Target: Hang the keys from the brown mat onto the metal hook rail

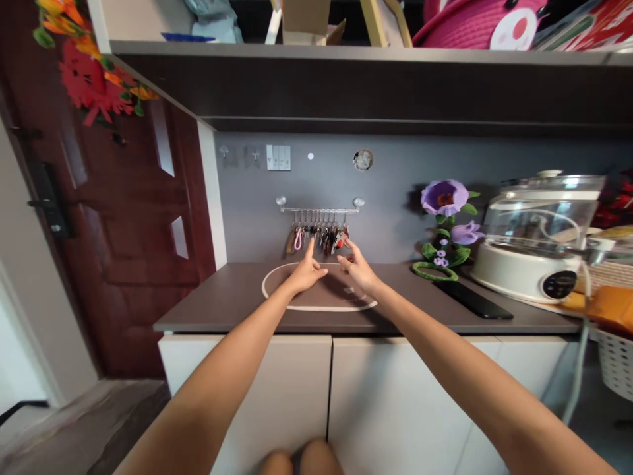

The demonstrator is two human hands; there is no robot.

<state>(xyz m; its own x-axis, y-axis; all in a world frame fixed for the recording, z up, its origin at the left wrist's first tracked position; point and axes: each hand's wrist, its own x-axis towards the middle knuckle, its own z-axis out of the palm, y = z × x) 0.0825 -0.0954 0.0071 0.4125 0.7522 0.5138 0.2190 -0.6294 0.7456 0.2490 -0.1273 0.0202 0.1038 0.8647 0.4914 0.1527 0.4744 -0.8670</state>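
A metal rail [319, 210] on the grey wall carries a row of hooks with several keys [324, 236] on them. Among the keys hang a pink loop [298, 239] at the left and a red item [341, 239] at the right end. My left hand [307, 269] is just below the keys, its index finger pointing up and its fingers apart. My right hand [358, 265] is beside the red item, fingers spread, fingertips close to it; whether they touch cannot be made out. Beneath both hands lies an oval mat [281, 290].
Purple felt flowers [445, 198], a black phone [473, 300] and a white appliance [527, 270] stand or lie on the right of the counter [198, 307]. A shelf [346, 56] juts out overhead. A dark red door [133, 264] is at the left.
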